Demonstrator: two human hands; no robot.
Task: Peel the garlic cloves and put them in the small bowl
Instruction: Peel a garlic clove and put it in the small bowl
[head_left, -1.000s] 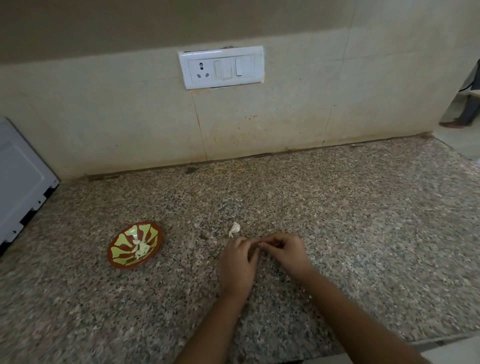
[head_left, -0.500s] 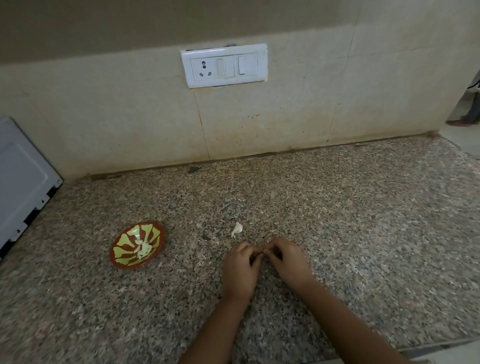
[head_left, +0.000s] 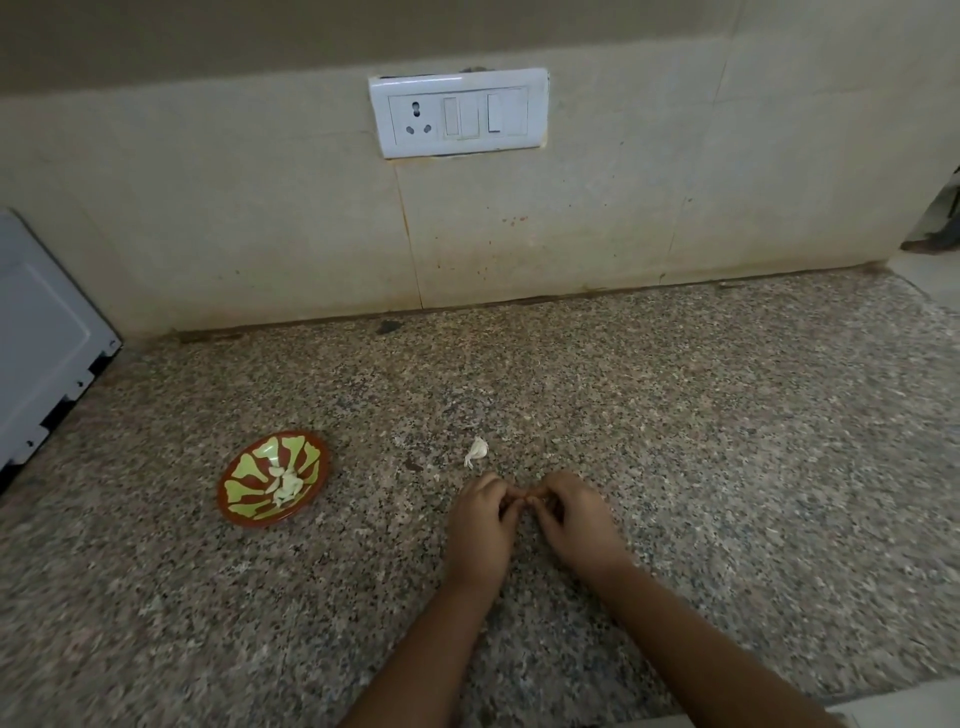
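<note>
the left hand (head_left: 480, 514) and right hand (head_left: 571, 514) curl, fingertips pinching a mostly hidden garlic clove (head_left: 531, 500) low over the bench (head_left: 675, 441). better to nick the skin with a nail and strip it lengthwise, gripping lightly. the small bowl (head_left: 244, 475) with peeled cloves (head_left: 284, 486) sits to the left, and loose skin (head_left: 477, 451) lies just beyond the hands. speckled stone meets a tiled wall (head_left: 260, 208) with a switch plate (head_left: 458, 113).

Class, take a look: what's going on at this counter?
A person's left hand and right hand pinch a small thing between them, probably a garlic clove, over the granite counter. A white scrap of peel lies just beyond them. The small bowl to the left already holds pale peeled cloves.
</note>
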